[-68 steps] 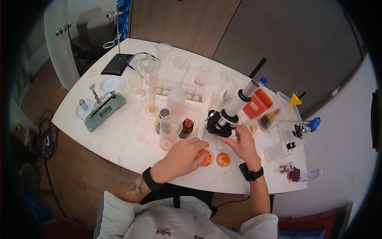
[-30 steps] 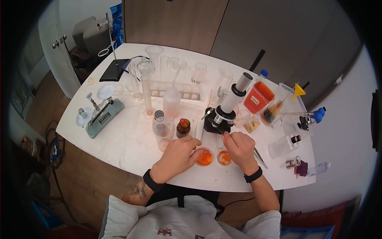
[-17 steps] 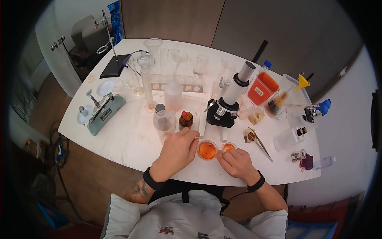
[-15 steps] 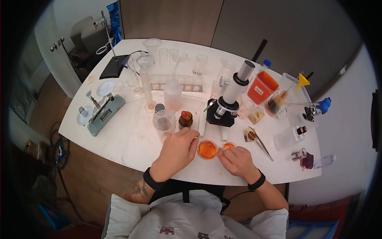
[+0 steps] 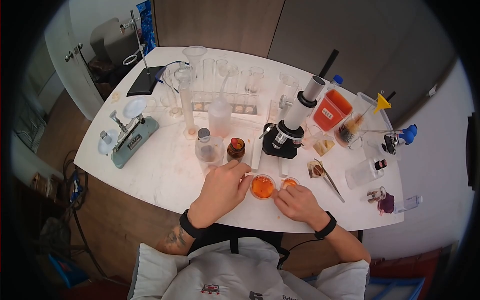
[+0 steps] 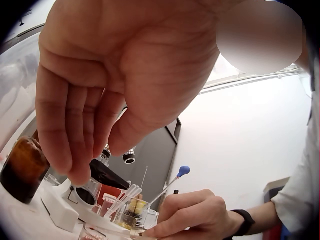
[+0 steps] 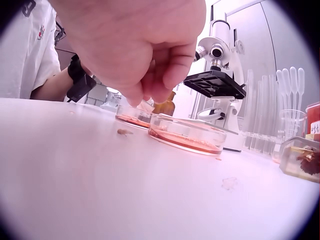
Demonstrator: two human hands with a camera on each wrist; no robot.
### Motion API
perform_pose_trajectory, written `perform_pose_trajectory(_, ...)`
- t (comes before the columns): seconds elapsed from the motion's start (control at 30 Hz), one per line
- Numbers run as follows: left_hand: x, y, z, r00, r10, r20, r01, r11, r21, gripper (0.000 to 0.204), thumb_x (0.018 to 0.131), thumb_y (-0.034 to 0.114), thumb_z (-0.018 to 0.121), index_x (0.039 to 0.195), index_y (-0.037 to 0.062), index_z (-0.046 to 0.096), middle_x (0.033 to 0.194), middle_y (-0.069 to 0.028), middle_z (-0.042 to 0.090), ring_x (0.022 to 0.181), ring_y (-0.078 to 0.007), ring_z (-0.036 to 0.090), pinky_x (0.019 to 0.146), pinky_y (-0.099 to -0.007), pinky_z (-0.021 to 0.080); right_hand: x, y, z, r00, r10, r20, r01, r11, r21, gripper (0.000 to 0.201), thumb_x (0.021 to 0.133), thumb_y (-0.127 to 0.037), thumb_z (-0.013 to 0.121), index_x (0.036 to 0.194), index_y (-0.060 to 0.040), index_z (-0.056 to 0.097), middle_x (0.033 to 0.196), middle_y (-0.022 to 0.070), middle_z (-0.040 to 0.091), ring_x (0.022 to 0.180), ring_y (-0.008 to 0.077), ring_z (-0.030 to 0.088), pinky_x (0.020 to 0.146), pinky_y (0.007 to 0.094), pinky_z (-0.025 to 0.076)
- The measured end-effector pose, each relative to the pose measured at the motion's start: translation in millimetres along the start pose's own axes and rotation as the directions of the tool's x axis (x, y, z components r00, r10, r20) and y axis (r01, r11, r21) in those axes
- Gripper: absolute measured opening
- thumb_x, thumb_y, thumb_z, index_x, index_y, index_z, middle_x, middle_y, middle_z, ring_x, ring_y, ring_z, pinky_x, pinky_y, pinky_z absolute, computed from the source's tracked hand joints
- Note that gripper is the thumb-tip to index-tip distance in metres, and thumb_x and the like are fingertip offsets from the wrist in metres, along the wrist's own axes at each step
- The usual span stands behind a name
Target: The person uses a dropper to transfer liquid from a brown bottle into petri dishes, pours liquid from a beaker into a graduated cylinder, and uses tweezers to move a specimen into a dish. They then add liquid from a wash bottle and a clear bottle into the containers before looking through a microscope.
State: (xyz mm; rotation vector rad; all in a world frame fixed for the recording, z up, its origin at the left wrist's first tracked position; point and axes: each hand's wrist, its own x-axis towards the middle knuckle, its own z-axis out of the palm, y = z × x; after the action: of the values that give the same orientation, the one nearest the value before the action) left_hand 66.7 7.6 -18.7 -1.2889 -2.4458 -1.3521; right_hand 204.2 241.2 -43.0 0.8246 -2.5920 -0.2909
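Note:
Two round petri dishes with orange contents stand at the table's front: a left dish (image 5: pixel 262 186) and a right dish (image 5: pixel 290 182), both side-on in the right wrist view. My left hand (image 5: pixel 222 184) hovers left of the left dish, fingers hanging loosely with nothing between them in the left wrist view. My right hand (image 5: pixel 299 204) covers part of the right dish. Its fingers are curled, thumb and forefinger together right at the left dish's near right rim; I cannot tell whether they pinch anything. Behind the dishes stands a microscope (image 5: pixel 290 122).
A brown dropper bottle (image 5: pixel 235 150) and a clear beaker (image 5: pixel 209 152) stand behind my left hand. Tweezers (image 5: pixel 333 184) lie right of my right hand, beside a clear specimen block (image 5: pixel 316 169). A green balance (image 5: pixel 134 141) is on the left, an orange container (image 5: pixel 333 108) at the back right.
My right hand has come down from the microscope's base to the dishes, uncovering the tweezers and specimen block. My left hand has drawn slightly back from the left dish. The dishes have not moved.

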Motion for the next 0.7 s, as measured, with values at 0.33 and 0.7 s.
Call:
perform_pose_trajectory(0.33, -2, -3, 3, 1.0, 0.006, 0.031, -0.006, 1.0, 0.001, 0.013, 0.09, 0.007, 0.076, 0.098, -0.0028, 0.073, 0.083, -0.0167, 0.071, 0.071, -0.0303, 0.073, 0.065, -0.0387, 0.057, -1, 0, 1, 1.0, 0.022, 0.006, -0.021, 0.997, -0.08, 0.017, 0.076, -0.017, 0.069, 0.089, -0.0074, 0.068, 0.093, 0.0021, 0.061, 0.082, 0.0178, 0.061, 0.068, 0.03, 0.049)
perform_pose_trajectory(0.7, -6, -10, 11, 0.955, 0.008, 0.296, -0.054, 0.988, 0.148, 0.028, 0.083, 0.017, 0.084, 0.102, 0.0008, 0.072, 0.091, -0.0168, 0.071, 0.085, -0.0363, 0.073, 0.076, -0.0447, 0.058, 4, -4, -1, 0.999, 0.044, 0.004, -0.043, 0.994, -0.104, 0.025, 0.078, -0.012, 0.07, 0.1, -0.0013, 0.072, 0.082, 0.0022, 0.056, 0.075, 0.016, 0.06, 0.065, 0.0283, 0.048)
